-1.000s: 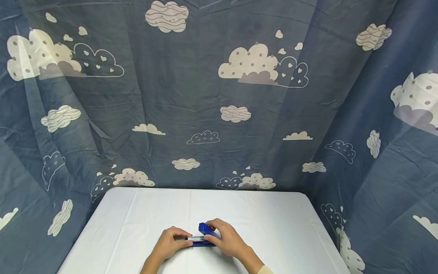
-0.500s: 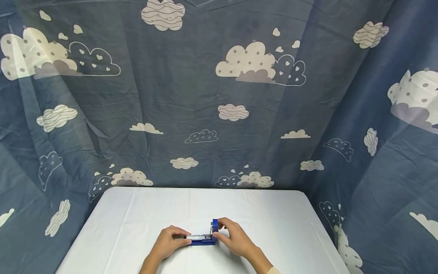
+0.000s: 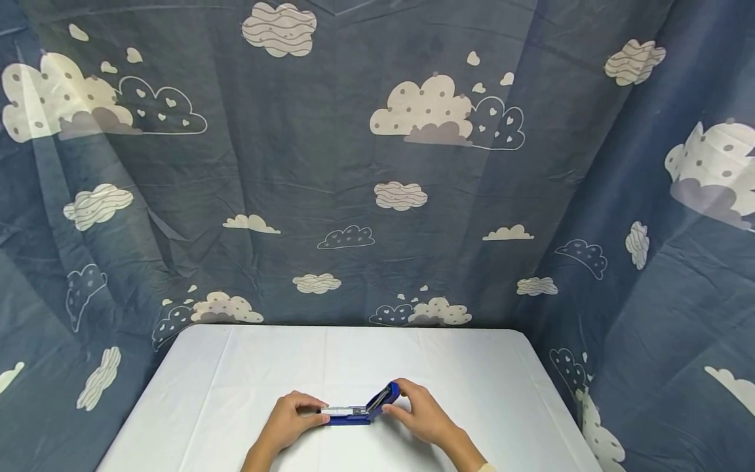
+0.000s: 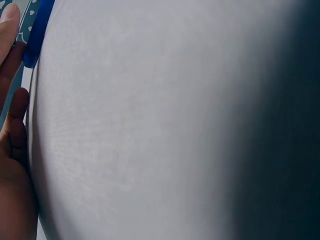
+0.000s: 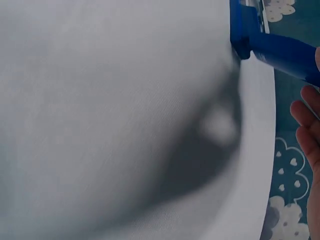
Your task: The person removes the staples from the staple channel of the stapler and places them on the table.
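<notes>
A blue stapler [image 3: 348, 421] lies on the white table with its top arm [image 3: 383, 400] swung up and back to the right, so the metal staple channel [image 3: 345, 411] is exposed. My left hand [image 3: 289, 419] pinches the front end of the base between thumb and fingers. On the raised arm, my right hand [image 3: 420, 413] grips the end with thumb and fingers. The right wrist view shows the blue arm [image 5: 285, 52] slanting away from the hinge, and part of the right hand [image 5: 312, 130]. Only the blue base's end [image 4: 36, 42] shows in the left wrist view, beside the left hand [image 4: 12, 125].
The white table [image 3: 265, 360] has rounded far corners. A dark blue curtain [image 3: 330, 164] with cloud prints hangs behind it and along both sides. The right hand's shadow [image 5: 200, 170] falls on the tabletop.
The stapler's top arm has swung from leaning over the base, through upright, to tilted back right. My right hand has moved right with it; the left hand stays on the base.
</notes>
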